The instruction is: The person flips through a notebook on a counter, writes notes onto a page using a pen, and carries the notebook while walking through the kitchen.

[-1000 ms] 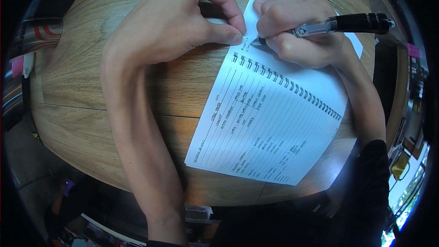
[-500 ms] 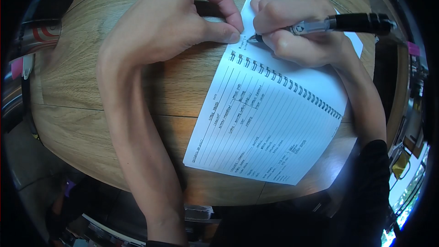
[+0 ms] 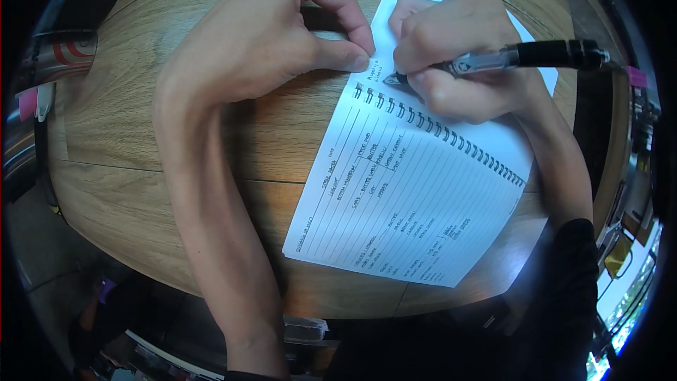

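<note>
An open spiral notebook lies at a slant on the wooden table; its lower page is ruled and filled with handwriting. On the upper, mostly blank page, a few small handwritten words stand near the left edge. My right hand rests on that page, fingers wrapped round a black pen with a clear barrel. The pen's tip meets the paper just above the wire binding. My left hand is bent at the wrist, its thumb and index fingertips close together on the notebook's left edge; its other fingers are partly hidden.
The round wooden table curves around the notebook. A shiny metallic object with red markings and a pink-and-white item show at the far left. Below the table's near edge are dark clutter and a floor.
My right hand and the pen have shifted slightly down towards the binding. More small writing shows beside the pen tip. My left hand has barely moved.
</note>
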Tool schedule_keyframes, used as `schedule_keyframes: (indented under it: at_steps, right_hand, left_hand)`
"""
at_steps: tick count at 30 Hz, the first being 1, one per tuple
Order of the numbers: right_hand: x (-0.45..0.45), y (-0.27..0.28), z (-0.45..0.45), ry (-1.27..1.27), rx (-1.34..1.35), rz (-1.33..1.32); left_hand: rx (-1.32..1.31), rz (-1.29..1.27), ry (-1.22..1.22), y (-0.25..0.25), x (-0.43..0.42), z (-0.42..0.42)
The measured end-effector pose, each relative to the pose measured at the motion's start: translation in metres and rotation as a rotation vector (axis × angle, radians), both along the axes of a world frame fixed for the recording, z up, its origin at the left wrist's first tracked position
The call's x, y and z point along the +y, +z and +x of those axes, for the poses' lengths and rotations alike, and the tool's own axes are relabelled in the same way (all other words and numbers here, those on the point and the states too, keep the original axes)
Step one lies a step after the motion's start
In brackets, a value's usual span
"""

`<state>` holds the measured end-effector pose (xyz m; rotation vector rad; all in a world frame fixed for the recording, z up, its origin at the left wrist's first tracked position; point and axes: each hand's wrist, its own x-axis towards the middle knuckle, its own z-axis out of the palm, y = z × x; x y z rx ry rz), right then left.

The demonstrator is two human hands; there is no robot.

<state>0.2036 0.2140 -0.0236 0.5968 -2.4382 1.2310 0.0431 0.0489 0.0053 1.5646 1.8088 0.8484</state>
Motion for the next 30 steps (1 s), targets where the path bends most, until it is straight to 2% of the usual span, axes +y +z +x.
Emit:
schedule_keyframes:
  at_steps: [5,11,13,17,20,23,30]
  right_hand:
    - [0.0,-0.002,-0.001,0.001,-0.027,-0.052]
    - [-0.002,-0.001,-0.003,0.033,0.007,-0.004]
    - [0.0,-0.003,-0.003,0.047,0.001,-0.009]
    - [-0.002,-0.001,-0.002,0.003,-0.036,-0.077]
    - [-0.001,-0.002,-0.006,0.087,0.031,0.004]
    - [0.001,-0.004,-0.003,0.02,0.007,-0.066]
    - [-0.001,-0.002,-0.004,0.019,0.036,0.018]
  left_hand:
    - [0.133,-0.07,0.023,0.003,0.002,0.003]
    - [0.136,-0.028,-0.015,-0.001,0.002,0.0]
    - [0.034,0.061,-0.018,-0.013,0.003,-0.004]
    - [0.06,0.05,-0.013,-0.015,0.002,-0.006]
    - [0.089,0.057,-0.024,-0.015,0.002,-0.008]
    - [0.072,0.055,-0.035,-0.014,0.002,-0.007]
    - [-0.038,0.007,0.012,0.002,-0.001,-0.002]
